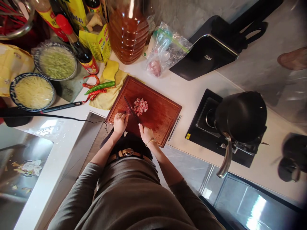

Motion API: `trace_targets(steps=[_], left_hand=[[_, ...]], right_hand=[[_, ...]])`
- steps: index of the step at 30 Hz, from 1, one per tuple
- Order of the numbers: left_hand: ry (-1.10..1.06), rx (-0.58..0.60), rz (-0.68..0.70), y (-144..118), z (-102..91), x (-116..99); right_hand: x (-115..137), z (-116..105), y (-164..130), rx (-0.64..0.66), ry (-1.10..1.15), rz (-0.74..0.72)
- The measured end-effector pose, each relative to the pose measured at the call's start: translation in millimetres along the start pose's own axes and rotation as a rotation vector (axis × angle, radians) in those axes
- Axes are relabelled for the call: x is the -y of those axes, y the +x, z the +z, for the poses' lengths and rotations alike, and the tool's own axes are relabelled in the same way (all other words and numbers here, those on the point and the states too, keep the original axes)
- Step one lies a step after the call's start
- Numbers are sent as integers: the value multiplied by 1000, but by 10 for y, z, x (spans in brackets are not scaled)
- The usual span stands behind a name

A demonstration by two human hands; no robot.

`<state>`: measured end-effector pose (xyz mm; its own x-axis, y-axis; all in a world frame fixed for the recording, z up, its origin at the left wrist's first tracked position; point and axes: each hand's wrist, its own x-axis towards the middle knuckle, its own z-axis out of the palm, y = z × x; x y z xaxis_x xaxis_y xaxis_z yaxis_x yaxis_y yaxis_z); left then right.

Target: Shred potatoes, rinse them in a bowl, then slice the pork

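A pile of chopped raw meat (140, 106) lies on the brown wooden cutting board (159, 115). My right hand (146, 133) grips a dark knife (129, 105), whose blade runs up and to the left beside the meat. At the blade's left side, my left hand (121, 122) has its fingers curled, pinching a small reddish piece that looks like meat at the fingertips. The knife's handle is mostly covered by my right hand.
Chillies (103, 86) rest on a yellow cloth (99, 100) left of the board. Covered bowls of green strips (57, 62) and pale shreds (33, 91) stand farther left. A knife block (203, 54) is behind; a black pot (242, 116) stands on the stove at right.
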<state>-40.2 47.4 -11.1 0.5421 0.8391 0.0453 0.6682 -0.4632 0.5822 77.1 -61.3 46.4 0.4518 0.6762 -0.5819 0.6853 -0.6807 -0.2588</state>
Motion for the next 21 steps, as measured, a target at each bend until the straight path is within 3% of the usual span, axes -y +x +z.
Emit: trace_targets(steps=[13,21], left_hand=[[-5,6,-18,-6,20,16],[34,25,41,36,-2,16]], right_hand=[[-43,-52,-189,89,3,-5],[32,3,43,125,12,26]])
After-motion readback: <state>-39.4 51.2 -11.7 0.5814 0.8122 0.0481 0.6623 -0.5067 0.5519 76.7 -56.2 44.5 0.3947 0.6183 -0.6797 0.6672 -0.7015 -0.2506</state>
